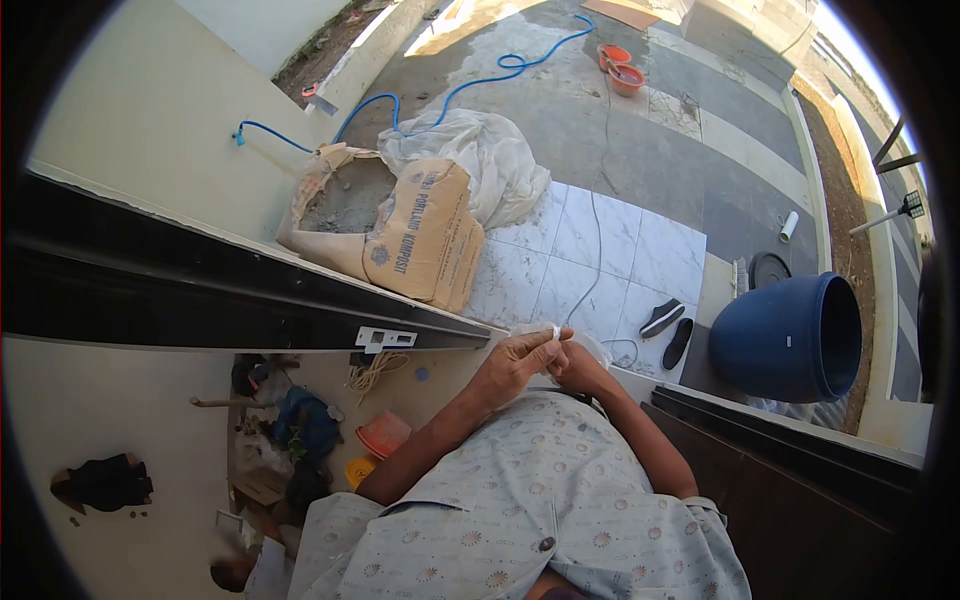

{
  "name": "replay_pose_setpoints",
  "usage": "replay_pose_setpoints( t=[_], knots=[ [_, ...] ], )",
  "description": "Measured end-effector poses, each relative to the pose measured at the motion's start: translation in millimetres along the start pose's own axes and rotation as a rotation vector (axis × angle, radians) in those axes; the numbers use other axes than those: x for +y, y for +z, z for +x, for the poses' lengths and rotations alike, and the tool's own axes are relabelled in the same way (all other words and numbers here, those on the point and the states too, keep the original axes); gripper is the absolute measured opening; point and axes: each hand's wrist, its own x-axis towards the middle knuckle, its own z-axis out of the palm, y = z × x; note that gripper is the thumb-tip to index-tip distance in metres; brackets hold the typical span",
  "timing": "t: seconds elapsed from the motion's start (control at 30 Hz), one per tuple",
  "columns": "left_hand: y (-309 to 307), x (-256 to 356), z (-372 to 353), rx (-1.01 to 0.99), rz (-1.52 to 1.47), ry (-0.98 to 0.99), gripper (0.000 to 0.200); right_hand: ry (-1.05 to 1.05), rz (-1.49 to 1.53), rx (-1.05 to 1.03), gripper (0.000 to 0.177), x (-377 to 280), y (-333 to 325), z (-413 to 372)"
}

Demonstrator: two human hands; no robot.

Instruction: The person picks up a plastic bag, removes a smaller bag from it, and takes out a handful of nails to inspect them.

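Note:
In front of my waist, my left hand [518,368] and my right hand [580,370] meet with fingers closed. Between them they pinch a thin, translucent plastic bag [598,350]. A small white twisted end [556,332] of it stands up at the left fingertips. The rest of the bag is partly hidden behind the hands. Just beyond the hands, a thin grey cable [598,240] runs over white marble-look tiles [585,235].
A torn cement sack [425,235] stands by the doorway, with pale sheeting [490,160] behind it. To the right are black shoes [678,342] and a blue barrel [770,340]. Red buckets [626,80] and a blue hose [460,92] lie farther out. Another person [240,570] is at lower left.

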Motion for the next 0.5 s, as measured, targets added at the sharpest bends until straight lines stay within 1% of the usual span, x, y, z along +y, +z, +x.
replay_pose_setpoints(
  t=[0.07,0.17,0.23,0.27,0.3,0.37,0.47,0.5],
  knots=[
    [-1,-3,-2,0.022,-0.019,-0.009,0.043,-0.021,-0.014,0.040,0.030,-12,-6,-11],
    [-2,-2,-5,0.075,-0.057,0.001,0.042,-0.041,0.022,0.083,0.032,-45,-33,-36],
    [0,4,-10,0.122,-0.074,0.005,0.040,-0.081,0.242,0.265,0.034,-27,-37,-42],
    [0,3,-11,0.111,-0.081,0.012,0.041,-0.103,0.355,0.356,0.034,-14,-40,-46],
    [0,1,-10,0.098,-0.084,0.021,0.044,-0.094,0.365,0.414,0.040,-1,-46,-49],
    [0,2,-12,0.073,-0.079,0.027,0.045,-0.070,0.245,0.456,0.046,45,-53,-46],
    [1,5,-13,0.039,-0.053,0.026,0.044,0.156,-0.092,0.401,0.053,79,-48,-47],
    [3,8,-13,0.009,-0.071,0.035,0.045,0.094,-0.194,0.325,0.061,105,-39,-40]
  ],
)
